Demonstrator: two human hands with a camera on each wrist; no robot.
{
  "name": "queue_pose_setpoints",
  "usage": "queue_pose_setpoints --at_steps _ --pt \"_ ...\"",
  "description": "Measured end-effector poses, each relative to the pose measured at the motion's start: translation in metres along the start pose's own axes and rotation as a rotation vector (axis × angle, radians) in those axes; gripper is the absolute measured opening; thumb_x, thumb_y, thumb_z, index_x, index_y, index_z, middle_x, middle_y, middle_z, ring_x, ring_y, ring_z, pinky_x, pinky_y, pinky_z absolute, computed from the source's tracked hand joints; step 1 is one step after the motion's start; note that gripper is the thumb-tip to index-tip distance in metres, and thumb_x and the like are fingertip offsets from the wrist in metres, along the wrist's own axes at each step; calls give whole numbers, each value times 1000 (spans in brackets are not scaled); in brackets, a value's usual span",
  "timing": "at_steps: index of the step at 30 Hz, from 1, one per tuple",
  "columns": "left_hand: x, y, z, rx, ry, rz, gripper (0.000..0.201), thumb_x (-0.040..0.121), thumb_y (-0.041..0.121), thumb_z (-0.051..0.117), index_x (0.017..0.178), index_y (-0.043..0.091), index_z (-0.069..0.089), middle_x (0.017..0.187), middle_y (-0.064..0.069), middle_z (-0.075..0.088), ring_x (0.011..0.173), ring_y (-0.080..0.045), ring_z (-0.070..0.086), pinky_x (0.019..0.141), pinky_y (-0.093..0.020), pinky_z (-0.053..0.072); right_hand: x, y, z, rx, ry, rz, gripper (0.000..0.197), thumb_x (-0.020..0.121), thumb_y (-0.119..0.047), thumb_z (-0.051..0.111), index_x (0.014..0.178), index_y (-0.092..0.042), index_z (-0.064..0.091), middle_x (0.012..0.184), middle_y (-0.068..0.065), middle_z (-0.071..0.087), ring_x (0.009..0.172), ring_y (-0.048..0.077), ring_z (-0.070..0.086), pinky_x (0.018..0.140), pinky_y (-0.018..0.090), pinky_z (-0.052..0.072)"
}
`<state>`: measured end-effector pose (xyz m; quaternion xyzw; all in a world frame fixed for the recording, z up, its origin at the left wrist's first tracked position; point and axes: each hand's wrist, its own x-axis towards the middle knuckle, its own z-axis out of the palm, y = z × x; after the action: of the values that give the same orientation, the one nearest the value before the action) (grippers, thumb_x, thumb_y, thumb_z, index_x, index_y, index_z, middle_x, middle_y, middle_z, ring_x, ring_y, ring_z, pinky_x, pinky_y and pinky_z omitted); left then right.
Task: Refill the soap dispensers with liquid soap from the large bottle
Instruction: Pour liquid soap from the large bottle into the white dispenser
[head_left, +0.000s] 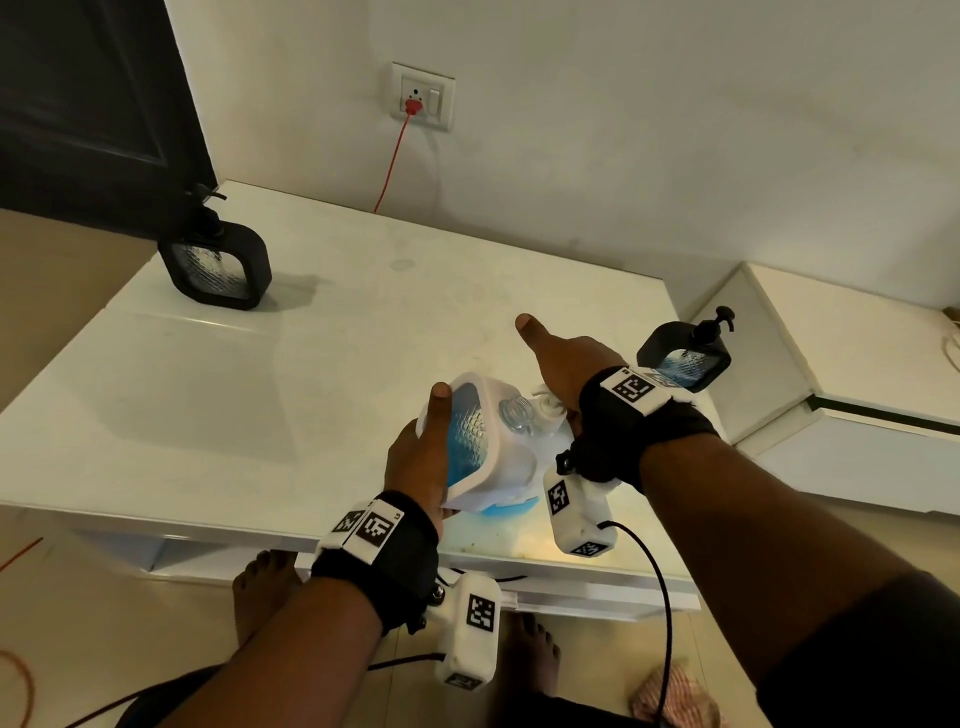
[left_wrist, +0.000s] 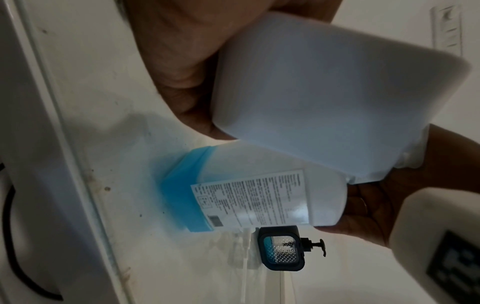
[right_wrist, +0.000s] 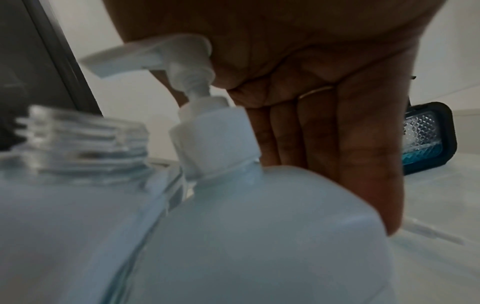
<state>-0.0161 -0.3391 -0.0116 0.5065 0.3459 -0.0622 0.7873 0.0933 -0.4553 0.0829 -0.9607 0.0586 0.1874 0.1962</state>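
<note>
My left hand (head_left: 421, 457) grips a white-framed soap dispenser (head_left: 478, 441), tilted, with blue soap inside and its threaded neck (right_wrist: 85, 139) uncapped. It leans against the large white bottle (left_wrist: 259, 195), which stands on the table with blue soap low in it and a printed label. My right hand (head_left: 566, 364) rests its palm on the bottle's white pump head (right_wrist: 192, 76); its fingers (right_wrist: 324, 154) hang straight down the bottle's far side and the thumb sticks out. The pump spout points over the uncapped neck. In the head view the hands hide most of the bottle.
Two black-framed pump dispensers stand on the white table (head_left: 260, 389): one at the far left (head_left: 215, 265), one just right of my right wrist (head_left: 685, 358). A lower white cabinet (head_left: 857, 364) adjoins the table's right side. A red cable (head_left: 395, 156) hangs from the wall socket.
</note>
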Motion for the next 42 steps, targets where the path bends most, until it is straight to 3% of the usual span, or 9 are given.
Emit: queue_pose_setpoints --at_steps 5,10,15,22,28,31,34,39,42 --pt "-2 1 0 -22 -4 3 86 61 87 49 122 29 64 114 -7 73 102 -31 71 90 -52 61 -4 2 2 -38 40 13 74 89 -79 27 92 -13 61 95 8 63 88 28 56 76 34 36" --pt "0 -6 0 -40 -24 24 109 38 99 56 122 30 67 116 -7 75 104 -32 73 93 -57 60 -5 6 6 -36 77 17 68 90 -77 30 78 -15 56 81 4 57 77 24 54 74 34 35" --pt "-3 -4 1 -42 -23 23 105 43 96 54 124 30 67 116 -7 75 106 -32 72 91 -57 61 -6 6 7 -76 104 12 66 92 -74 32 90 -14 61 87 6 58 85 28 54 77 34 36" --pt "-7 0 1 -10 -21 25 106 43 98 51 125 31 64 121 -6 72 109 -32 69 94 -56 59 -8 2 1 -44 28 23 75 87 -81 28 82 -13 59 89 7 62 81 27 56 76 34 38" --pt "-6 1 1 -11 -6 21 105 43 97 51 125 32 64 121 -6 71 108 -31 69 96 -56 58 -10 -1 -8 121 -105 31 76 79 -89 27 78 -17 53 77 8 59 76 28 54 87 39 46" --pt "-8 3 2 -5 -4 34 98 42 96 50 115 32 64 120 -7 72 107 -31 69 98 -56 57 -9 -1 -4 51 -57 6 78 83 -86 25 75 -16 57 80 7 63 78 27 59 85 38 44" --pt "-8 2 3 -6 12 27 102 46 94 49 124 30 63 122 -7 71 108 -32 68 98 -55 57 -7 1 -1 -22 11 -4 75 86 -83 25 72 -16 56 88 9 64 84 29 59 78 35 40" --pt "-9 3 3 -9 8 27 87 48 92 49 107 30 64 118 -8 72 106 -32 69 99 -55 57 -4 3 4 -55 64 11 74 90 -77 29 96 -13 65 99 8 65 92 29 59 78 35 36" --pt "-7 0 3 -13 3 37 100 40 96 50 113 29 66 118 -8 73 107 -32 69 99 -56 57 -2 5 5 -66 82 19 70 91 -74 31 96 -13 65 98 8 65 90 29 58 77 35 36"
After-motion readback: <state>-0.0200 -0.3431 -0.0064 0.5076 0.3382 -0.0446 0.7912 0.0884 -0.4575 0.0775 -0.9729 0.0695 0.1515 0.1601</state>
